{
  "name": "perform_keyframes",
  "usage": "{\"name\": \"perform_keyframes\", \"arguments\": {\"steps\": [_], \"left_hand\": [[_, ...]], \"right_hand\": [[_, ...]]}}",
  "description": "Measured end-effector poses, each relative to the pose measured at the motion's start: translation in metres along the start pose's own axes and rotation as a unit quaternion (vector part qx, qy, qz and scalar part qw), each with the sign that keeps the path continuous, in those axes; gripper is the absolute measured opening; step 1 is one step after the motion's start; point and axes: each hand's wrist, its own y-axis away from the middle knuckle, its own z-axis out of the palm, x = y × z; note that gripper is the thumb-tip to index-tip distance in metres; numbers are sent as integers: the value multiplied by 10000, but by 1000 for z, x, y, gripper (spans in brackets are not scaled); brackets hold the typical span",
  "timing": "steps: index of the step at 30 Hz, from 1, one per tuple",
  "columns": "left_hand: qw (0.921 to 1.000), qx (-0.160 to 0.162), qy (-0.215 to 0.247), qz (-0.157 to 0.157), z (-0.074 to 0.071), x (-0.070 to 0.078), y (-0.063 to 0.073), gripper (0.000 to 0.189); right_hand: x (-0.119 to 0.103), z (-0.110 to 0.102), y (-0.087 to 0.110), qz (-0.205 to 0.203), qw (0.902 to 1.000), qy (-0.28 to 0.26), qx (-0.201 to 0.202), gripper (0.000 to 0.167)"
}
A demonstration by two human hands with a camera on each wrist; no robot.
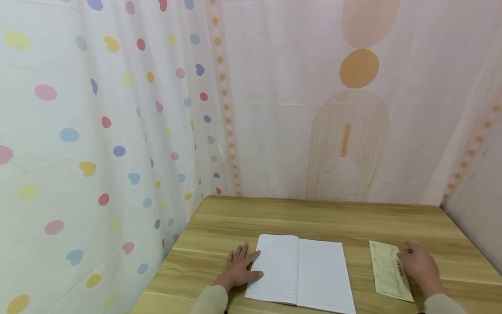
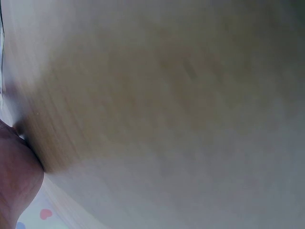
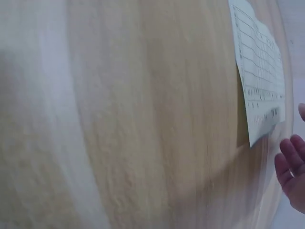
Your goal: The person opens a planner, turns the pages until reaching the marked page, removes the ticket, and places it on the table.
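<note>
An open lined notebook (image 1: pixel 319 272) lies flat on the wooden table, both pages blank apart from ruled lines. My left hand (image 1: pixel 238 271) is spread at its left edge, with thumb and forefinger over the left page. Only a blurred part of that hand (image 2: pixel 19 176) shows in the left wrist view. To the notebook's right lies a pale yellow-green printed slip (image 1: pixel 388 270), with ruled rows and dark characters. Beside its right edge is my right hand (image 1: pixel 421 266), fingers loosely bent. In the right wrist view the slip (image 3: pixel 262 62) curls up slightly near the fingers.
The wood-grain table (image 1: pixel 313 218) has rounded far corners. Behind it hangs a pale curtain (image 1: pixel 274 109) with arch patterns, and along the left side a white curtain (image 1: pixel 129 109) with coloured dots and hearts. A light wall (image 1: pixel 484 200) borders the right.
</note>
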Motion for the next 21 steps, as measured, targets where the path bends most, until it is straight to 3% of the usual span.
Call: {"name": "perform_keyframes", "arguments": {"steps": [7, 13, 17, 21], "left_hand": [[9997, 120, 217, -19, 3, -4, -2, 81], [9961, 640, 610, 3, 3, -2, -9, 76], [9899, 1070, 912, -163, 0, 10, -13, 71], [9827, 1121, 1458, -216, -2, 21, -15, 69]], "right_hand": [[-23, 22, 1, -842, 9958, 308, 171, 54], [-46, 56, 4, -1668, 9852, 392, 41, 56], [-58, 76, 8, -1983, 9791, 428, -140, 63], [-66, 90, 14, -1950, 9786, 512, -402, 72]]}}
